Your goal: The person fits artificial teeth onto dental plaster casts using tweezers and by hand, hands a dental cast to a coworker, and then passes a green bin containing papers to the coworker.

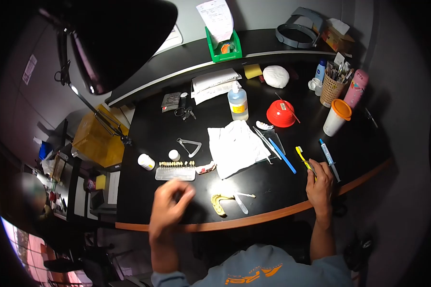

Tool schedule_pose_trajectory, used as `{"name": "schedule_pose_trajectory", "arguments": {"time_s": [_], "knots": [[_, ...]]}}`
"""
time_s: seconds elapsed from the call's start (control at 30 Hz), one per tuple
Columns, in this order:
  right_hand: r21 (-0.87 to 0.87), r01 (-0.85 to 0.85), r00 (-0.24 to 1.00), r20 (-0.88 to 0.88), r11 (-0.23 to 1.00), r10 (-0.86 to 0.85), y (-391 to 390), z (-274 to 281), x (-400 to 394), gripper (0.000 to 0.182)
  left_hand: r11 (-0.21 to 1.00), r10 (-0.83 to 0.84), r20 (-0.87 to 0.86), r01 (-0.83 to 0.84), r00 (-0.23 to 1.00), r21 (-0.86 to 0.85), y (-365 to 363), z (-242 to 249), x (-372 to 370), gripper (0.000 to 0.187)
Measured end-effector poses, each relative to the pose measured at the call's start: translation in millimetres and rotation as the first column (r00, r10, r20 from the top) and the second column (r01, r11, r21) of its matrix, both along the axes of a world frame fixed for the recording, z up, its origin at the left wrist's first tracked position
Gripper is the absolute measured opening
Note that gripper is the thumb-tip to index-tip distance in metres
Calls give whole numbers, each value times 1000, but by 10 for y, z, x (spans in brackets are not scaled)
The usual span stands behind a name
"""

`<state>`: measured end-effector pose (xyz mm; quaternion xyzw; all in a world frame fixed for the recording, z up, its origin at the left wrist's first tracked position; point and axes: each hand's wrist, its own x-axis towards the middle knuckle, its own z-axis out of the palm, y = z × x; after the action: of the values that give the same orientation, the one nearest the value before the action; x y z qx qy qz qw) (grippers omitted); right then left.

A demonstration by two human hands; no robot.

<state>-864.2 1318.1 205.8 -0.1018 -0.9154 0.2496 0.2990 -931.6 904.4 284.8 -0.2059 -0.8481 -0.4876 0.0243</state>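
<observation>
Head view: a black curved workbench (177, 129) with a wooden edge is seen from above, partly overhung by a large dark lamp shade (119, 38) at the upper left. At the bench's middle a white cloth (237, 146) is spread, with a clear liquid bottle (237, 103) behind it and a red bowl (280, 114) to its right. A tooth shade guide (175, 170) lies just beyond the left hand (170, 208), and a yellowish dental cast (220, 203) with a metal spatula (241, 203) rests near the front edge between the hands.

The right hand (320, 184) is closed around a yellow-handled tool (304, 160), whose tip points away across the bench; a blue tool (282, 155) and a syringe (329, 158) lie on either side of it. The left hand is blurred, fingers curled, and it cannot be told whether anything is held.

For a steady hold, the yellow tool is judged best gripped low on the handle, wrist braced at the bench edge.

The tool's lower handle is hidden by the fingers, and the basket's contents are too small to identify.
</observation>
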Motion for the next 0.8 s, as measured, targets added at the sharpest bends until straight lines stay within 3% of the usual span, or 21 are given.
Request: {"name": "schedule_pose_trajectory", "arguments": {"time_s": [0.03, 0.1, 0.17, 0.23, 0.27, 0.3, 0.33, 0.43, 0.47, 0.53, 0.57, 0.63, 0.67, 0.77, 0.8], "knots": [[15, -8, 1000, -2, 1000, 8, -2, 11, 12, 31, 995, 28, 104, -38, 994, 93, -177, 63, 210, 11], [-10, -37, 999, 25, 999, 37, 57, 29, -53, 33, 991, 128, 130, -132, 983, 26, -597, 21, 605, 11], [37, -32, 999, 44, 999, 30, 105, 41, -134, 32, 945, 318, 242, -326, 917, -4, -1015, -224, 1003, 37], [45, -39, 996, 85, 998, 35, 139, 31, -196, 34, 827, 519, 438, -561, 734, -40, -1430, -709, 1407, 57], [52, -38, 993, 112, 998, 32, 135, 53, -219, 35, 716, 698, 364, -616, 617, -329, -1468, -823, 1553, 58], [59, -40, 990, 140, 997, 32, 121, 72, -236, 35, 704, 695, 349, -498, 628, -506, -1517, -909, 1696, 43], [123, -28, 991, 131, 992, 12, 89, 88, -256, 39, 696, 702, 369, -478, 609, -536, -1597, -1142, 1870, 37], [144, -147, 985, 116, 979, 131, -146, 363, -431, 39, 689, 690, 413, -364, 595, -627, -1478, -1679, 1856, 40], [179, -249, 968, 82, 952, 238, -252, 459, -508, 31, 686, 679, 423, -314, 600, -656, -1419, -1857, 1792, 43], [108, -485, 875, 65, 868, 480, -430, 483, -741, 17, 778, 531, 504, -156, 681, -609, -1492, -2733, 1668, 51], [91, -570, 821, 93, 817, 563, -540, 517, -826, 14, 773, 571, 478, -240, 667, -587, -1088, -2776, 1567, 65], [66, -658, 749, 166, 750, 642, -680, 503, -1029, 14, 808, 285, 310, -53, 907, -587, -1151, -4286, 1437, 92], [51, -700, 706, 201, 712, 679, -733, 475, -1109, 14, 810, 341, 165, -200, 925, -551, -839, -4568, 1458, 105], [65, -712, 690, 249, 700, 679, -857, 400, -1260, 11, 475, 631, 331, -12, 701, -880, -83, -4004, 1424, 108], [63, -720, 678, 276, 691, 682, -872, 397, -1276, 10, 495, 637, 260, -126, 726, -860, -102, -4188, 1445, 103]]}}
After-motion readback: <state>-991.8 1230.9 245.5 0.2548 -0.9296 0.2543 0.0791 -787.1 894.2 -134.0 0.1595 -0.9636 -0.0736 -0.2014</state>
